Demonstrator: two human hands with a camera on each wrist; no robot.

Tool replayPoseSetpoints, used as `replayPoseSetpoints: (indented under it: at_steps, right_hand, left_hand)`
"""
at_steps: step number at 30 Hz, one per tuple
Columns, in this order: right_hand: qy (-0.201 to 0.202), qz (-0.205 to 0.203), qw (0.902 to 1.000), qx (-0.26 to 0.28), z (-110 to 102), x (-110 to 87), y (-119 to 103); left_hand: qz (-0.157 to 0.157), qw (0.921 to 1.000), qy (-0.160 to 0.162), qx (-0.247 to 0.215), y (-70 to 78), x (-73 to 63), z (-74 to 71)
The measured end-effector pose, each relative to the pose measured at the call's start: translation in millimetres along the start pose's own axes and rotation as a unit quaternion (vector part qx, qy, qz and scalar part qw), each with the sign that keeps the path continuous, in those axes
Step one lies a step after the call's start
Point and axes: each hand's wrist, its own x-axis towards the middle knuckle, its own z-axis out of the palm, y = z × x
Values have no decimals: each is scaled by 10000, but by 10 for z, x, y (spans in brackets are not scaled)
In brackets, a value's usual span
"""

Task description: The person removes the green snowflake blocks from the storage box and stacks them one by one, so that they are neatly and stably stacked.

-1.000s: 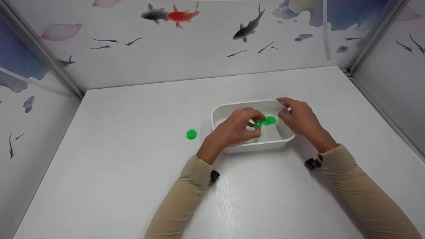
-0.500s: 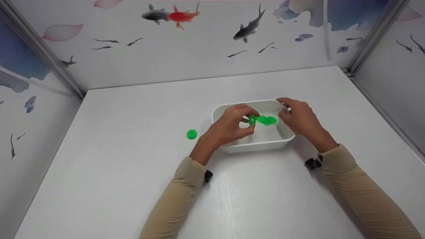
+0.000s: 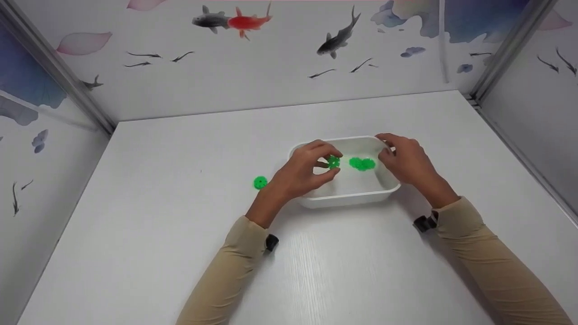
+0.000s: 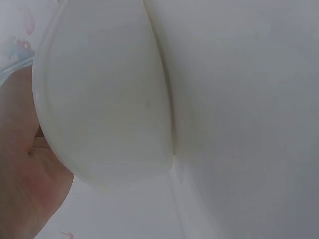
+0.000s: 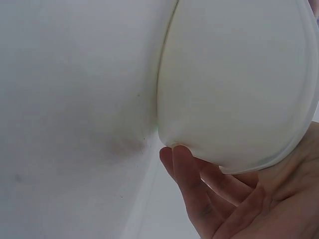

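Observation:
My left hand reaches over the left side of a white plastic tub and pinches a green snowflake disc above the tub's floor. Several overlapping green discs lie inside, to the right of that one. With thumb and fingers, my right hand grips the tub's right end wall. In the right wrist view its fingers press against the outside of the tub. The left wrist view shows the tub's outer wall hiding the fingertips of my left hand.
Another green disc lies on the white table, left of the tub and close to my left wrist. White panels printed with fish enclose the table at the back and both sides.
My left hand has moved left inside the tub with the pinched disc, away from the other discs. The right hand has stayed on the tub's end.

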Motion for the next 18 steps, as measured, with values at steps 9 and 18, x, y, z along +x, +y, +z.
replayPoseSetpoints:
  at_steps: [9,18]
  right_hand:
    - [16,-156,9998,111,2,-9,0]
    - [34,-165,9997,170,6,-14,24]
  left_hand:
    - [213,9994,273,46,31,-258,-170]
    - [-9,9989,423,206,-48,-545,-392]
